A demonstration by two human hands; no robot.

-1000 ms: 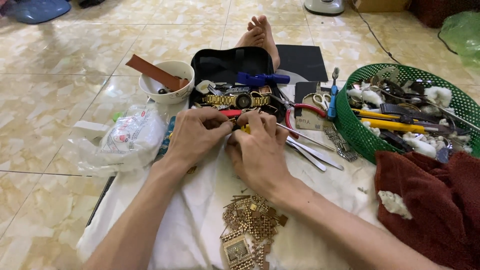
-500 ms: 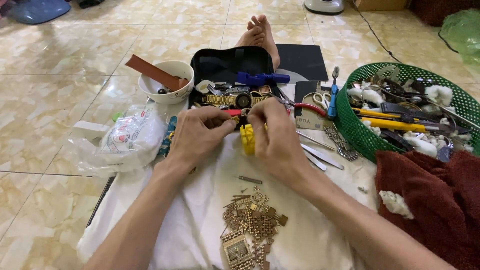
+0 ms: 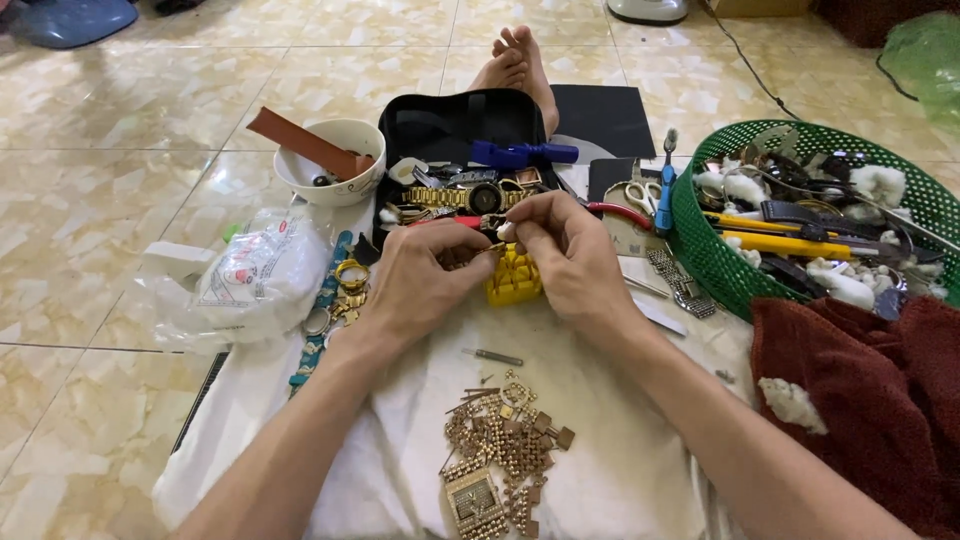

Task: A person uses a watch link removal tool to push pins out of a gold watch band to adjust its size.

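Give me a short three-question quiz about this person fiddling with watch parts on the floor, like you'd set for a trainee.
1. True or false: both hands are empty and resting flat on the white cloth.
2. What colour is the small block under the fingertips? A) blue B) yellow C) red
3. What lies on the cloth nearest the camera?

Key
1. False: the left hand and right hand meet above the block, pinching a small gold piece between them.
2. B, yellow.
3. A gold watch with loose bracelet links.
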